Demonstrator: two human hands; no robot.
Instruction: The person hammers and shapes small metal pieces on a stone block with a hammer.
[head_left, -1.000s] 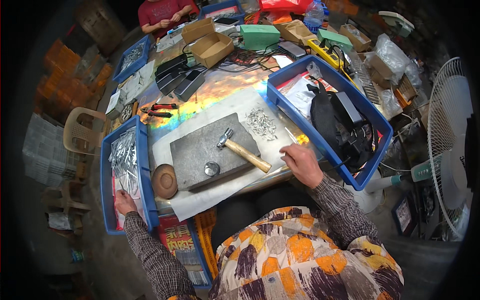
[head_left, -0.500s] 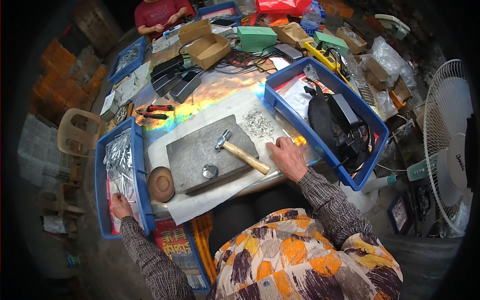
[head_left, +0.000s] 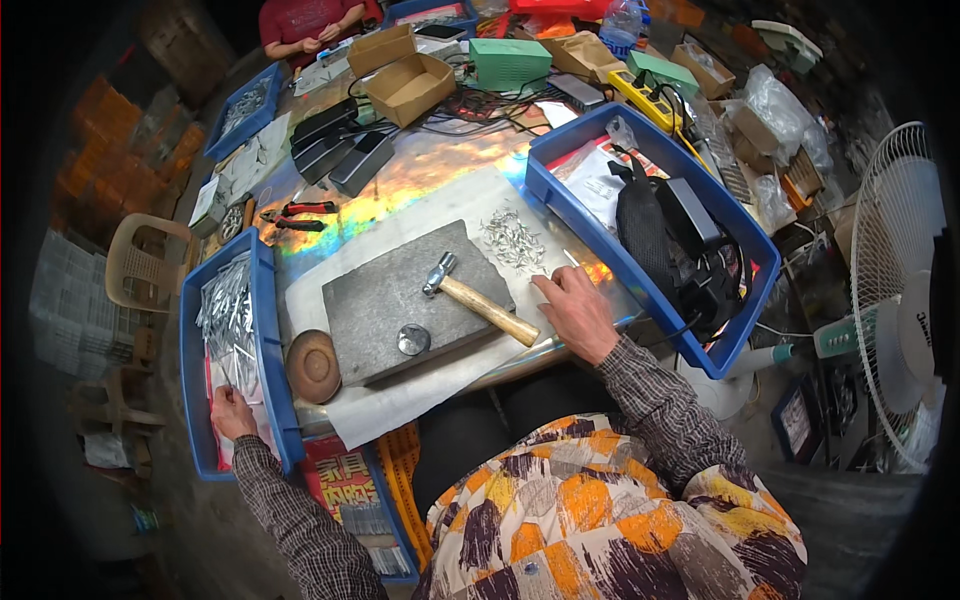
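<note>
My left hand [head_left: 232, 413] reaches into the near end of a blue tray [head_left: 276, 362] at the left. Its fingers are pinched together by thin silvery metal strips [head_left: 228, 315]; whatever is between them is too small to make out. My right hand [head_left: 577, 312] rests on the white sheet's [head_left: 378, 405] right edge, fingers loosely bent and apart, with no held thing visible. Just left of it lies the wooden handle of a hammer [head_left: 482, 308], whose head sits on a grey stone block [head_left: 385, 285]. A pile of small metal pieces [head_left: 513, 240] lies beyond my right fingertips.
A round metal piece [head_left: 413, 340] sits on the block, with a brown wooden dish [head_left: 313, 366] beside it. Red-handled pliers [head_left: 300, 214] lie farther left. Another blue tray [head_left: 735, 345] holds black adapters at the right, near a fan [head_left: 895, 300]. A person [head_left: 310, 25] sits across the table.
The whole view has shifted slightly. My left fingers have moved a little toward me inside the tray. My right hand stays in nearly the same place beside the hammer handle.
</note>
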